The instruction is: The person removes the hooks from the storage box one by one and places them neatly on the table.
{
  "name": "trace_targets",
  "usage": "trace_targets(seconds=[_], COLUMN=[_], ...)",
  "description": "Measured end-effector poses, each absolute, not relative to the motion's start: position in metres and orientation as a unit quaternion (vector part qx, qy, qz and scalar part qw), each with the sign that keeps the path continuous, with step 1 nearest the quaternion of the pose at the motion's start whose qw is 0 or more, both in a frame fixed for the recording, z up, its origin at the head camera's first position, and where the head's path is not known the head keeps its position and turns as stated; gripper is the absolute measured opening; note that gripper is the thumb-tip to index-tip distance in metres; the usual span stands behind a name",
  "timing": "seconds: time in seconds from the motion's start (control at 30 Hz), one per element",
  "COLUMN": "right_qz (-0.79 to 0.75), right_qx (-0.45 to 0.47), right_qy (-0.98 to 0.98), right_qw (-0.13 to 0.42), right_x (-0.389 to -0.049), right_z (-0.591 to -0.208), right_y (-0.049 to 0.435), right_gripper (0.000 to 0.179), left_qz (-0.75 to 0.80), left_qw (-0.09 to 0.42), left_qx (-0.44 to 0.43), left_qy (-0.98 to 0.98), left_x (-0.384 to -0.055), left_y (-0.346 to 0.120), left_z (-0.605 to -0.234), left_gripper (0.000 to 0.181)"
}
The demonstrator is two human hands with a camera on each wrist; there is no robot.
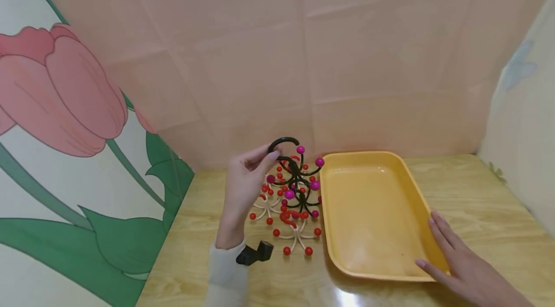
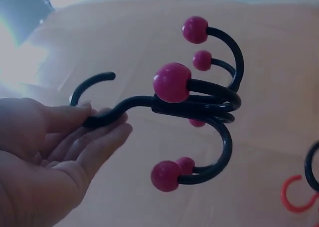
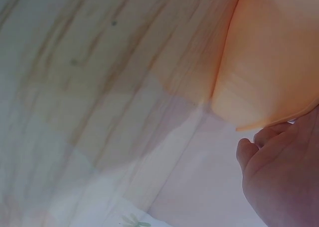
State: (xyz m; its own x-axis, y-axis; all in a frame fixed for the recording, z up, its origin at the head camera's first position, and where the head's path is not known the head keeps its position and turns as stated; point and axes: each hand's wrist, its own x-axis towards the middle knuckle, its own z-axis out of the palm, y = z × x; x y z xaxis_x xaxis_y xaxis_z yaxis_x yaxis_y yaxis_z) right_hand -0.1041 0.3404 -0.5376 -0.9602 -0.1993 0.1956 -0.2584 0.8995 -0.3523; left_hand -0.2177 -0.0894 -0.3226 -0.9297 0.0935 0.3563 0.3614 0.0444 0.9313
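In the head view my left hand (image 1: 244, 186) holds up a black multi-arm hook hanger (image 1: 295, 168) with magenta ball tips. The left wrist view shows the thumb and fingers pinching its curved top hook, with the ball-tipped arms (image 2: 229, 137) pointing away from the hand. A second black hanger (image 1: 302, 197) lies just below it, and white hangers with red balls and red hooks (image 1: 297, 234) lie around. My right hand (image 1: 470, 268) holds the near right corner of a yellow tray (image 1: 368, 215), thumb over the rim, fingers along the outer side.
The tray stands on a wood-grain table (image 1: 186, 254), right beside the hangers. A pinkish cloth (image 1: 243, 56) hangs behind, and a tulip-printed panel (image 1: 78, 100) borders the left. At the right is a pale printed panel (image 1: 529, 119).
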Motion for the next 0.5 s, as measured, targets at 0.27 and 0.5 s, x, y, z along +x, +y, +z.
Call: trace_targets(seconds=[0.27,0.5], right_qz=[0.197,0.178], right_qx=[0.110,0.107], right_qy=[-0.972,-0.977], right_qw=[0.063,0.047], right_x=[-0.104,-0.105], right_z=[-0.534,-0.533], right_y=[0.342,0.341], right_gripper=[0.098,0.101], left_qz=[-0.692,-0.682], left_qw=[0.098,0.107], left_qx=[-0.153,-0.121], left_qy=[-0.698,-0.713], left_x=[-0.203,-0.194], left_y=[-0.129,-0.153], left_z=[-0.343,-0.358], left_gripper=[0.029,0.028])
